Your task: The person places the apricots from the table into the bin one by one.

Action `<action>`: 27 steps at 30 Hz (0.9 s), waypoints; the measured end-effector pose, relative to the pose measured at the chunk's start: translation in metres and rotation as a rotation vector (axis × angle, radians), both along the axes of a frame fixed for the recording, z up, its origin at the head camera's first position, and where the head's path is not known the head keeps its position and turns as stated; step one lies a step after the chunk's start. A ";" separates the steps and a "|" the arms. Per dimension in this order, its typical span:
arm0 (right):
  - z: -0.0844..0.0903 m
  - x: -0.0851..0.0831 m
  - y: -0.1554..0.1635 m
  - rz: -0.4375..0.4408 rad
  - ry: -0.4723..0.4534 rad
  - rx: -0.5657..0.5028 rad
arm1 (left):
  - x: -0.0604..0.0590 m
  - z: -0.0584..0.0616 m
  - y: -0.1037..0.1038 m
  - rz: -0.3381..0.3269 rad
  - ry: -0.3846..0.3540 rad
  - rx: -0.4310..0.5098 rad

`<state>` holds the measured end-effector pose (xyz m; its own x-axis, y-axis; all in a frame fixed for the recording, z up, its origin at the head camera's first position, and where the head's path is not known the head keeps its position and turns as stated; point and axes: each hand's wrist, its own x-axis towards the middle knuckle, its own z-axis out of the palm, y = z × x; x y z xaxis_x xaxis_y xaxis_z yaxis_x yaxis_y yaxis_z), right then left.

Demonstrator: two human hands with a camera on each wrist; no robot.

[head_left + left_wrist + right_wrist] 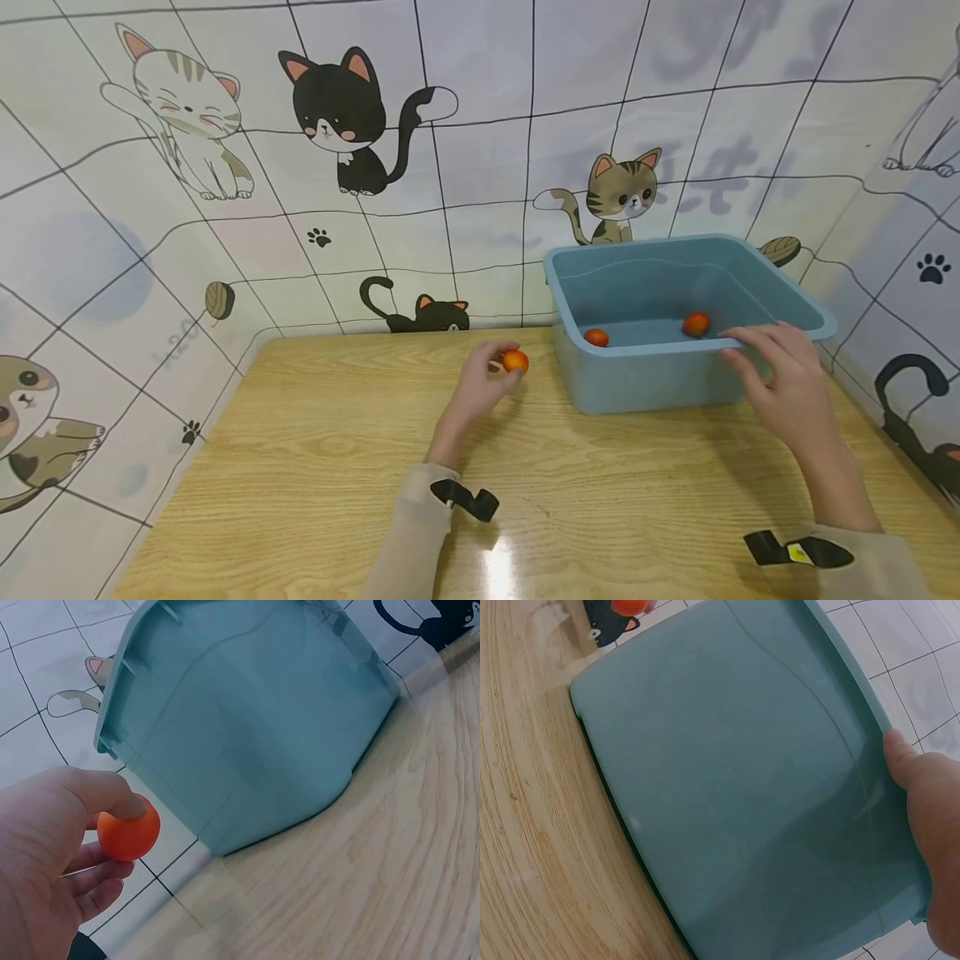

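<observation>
My left hand point(480, 385) pinches a small orange-red ball point(515, 361) between thumb and fingers, a little left of the blue plastic bin point(645, 383). In the left wrist view the ball point(129, 829) looks smooth and round, with the thumb over its top and fingers beneath. My right hand point(787, 379) grips the bin's near rim toward its right end, fingers over the edge and thumb on the outer wall. Inside the bin lie two similar balls, one ball point(596, 337) at the near left and another ball point(696, 324) farther right.
The bin stands at the back right of a wooden table point(330, 483). Behind it rises a wall covering point(487, 167) with a grid and cartoon cats. Black straps point(465, 500) with small devices sit on both sleeves.
</observation>
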<state>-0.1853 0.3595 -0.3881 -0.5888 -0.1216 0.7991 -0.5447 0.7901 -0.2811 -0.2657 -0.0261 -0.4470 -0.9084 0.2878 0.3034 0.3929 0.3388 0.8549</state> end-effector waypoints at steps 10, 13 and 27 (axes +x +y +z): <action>0.000 0.001 0.000 -0.009 -0.012 0.008 | 0.006 0.019 0.004 -0.005 0.070 0.060; 0.000 0.000 0.000 -0.007 -0.007 0.008 | 0.008 0.025 0.005 -0.002 0.107 0.071; -0.001 0.000 0.000 -0.005 -0.001 0.003 | 0.017 0.050 0.011 -0.003 0.204 0.095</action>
